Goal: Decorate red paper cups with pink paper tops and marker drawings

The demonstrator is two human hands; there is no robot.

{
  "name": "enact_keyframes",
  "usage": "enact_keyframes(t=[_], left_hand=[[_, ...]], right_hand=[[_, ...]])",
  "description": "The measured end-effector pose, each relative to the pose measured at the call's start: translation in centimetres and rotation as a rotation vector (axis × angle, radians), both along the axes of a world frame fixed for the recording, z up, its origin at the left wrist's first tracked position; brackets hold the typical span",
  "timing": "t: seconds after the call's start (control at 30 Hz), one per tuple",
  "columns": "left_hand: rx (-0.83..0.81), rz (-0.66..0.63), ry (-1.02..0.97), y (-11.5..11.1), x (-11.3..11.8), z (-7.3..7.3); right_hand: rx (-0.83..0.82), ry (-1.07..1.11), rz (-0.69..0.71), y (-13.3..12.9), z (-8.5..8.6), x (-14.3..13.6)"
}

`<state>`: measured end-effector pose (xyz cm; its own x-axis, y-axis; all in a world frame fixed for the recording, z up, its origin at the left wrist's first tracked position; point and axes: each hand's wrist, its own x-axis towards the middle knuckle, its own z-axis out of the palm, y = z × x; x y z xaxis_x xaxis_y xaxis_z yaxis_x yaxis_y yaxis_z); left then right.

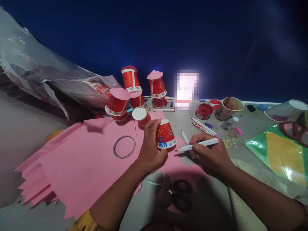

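Note:
My left hand (150,149) grips an upside-down red paper cup (166,133), which has blue marks near its white rim. To its right, my right hand (209,152) holds a white marker (201,145) with a pink-red tip pointing at the cup, a small gap between them. Another marker (184,137) with a blue tip lies just behind my right fingers. Behind my left hand sits a red cup with a white base (141,115). Beyond it stand stacked red cups (131,80), some topped with pink paper cones (155,75).
Pink paper sheets (79,163) spread across the left, with a grey tape ring (124,147) on them. Black-handled scissors (181,194) lie in front. At the right are a paint cup (229,107), a green-and-yellow packet (281,154) and red-handled scissors (292,130). A blurred bright rectangle (186,89) stands behind.

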<state>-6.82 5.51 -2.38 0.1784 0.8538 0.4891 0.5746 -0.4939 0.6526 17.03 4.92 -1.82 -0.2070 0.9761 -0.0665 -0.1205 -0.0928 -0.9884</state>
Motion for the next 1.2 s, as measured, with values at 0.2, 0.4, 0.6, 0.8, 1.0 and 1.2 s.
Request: enact_keyframes(t=[0.2, 0.4, 0.6, 0.8, 1.0, 1.2], left_hand=[[0.015, 0.026, -0.022, -0.1, 0.0, 0.1], [0.038, 0.114, -0.078, -0.2, -0.2, 0.5], [0.028, 0.139, -0.215, -0.2, -0.1, 0.7], [0.017, 0.139, -0.227, -0.2, -0.1, 0.7], [0.003, 0.110, -0.223, -0.2, 0.0, 0.4], [0.005, 0.083, -0.145, -0.2, -0.1, 0.4]], right_hand=[[0.045, 0.032, 0.025, -0.7, -0.1, -0.3], [-0.140, 0.101, 0.220, -1.4, 0.5, -0.9], [-0.243, 0.170, 0.464, -2.8, 0.7, -1.7], [-0.279, 0.158, 0.505, -1.7, -0.3, -1.7], [-0.123, 0.219, 0.240, 0.3, -1.7, -0.8], [-0.191, 0.430, 0.123, 0.6, -0.5, -0.7]])
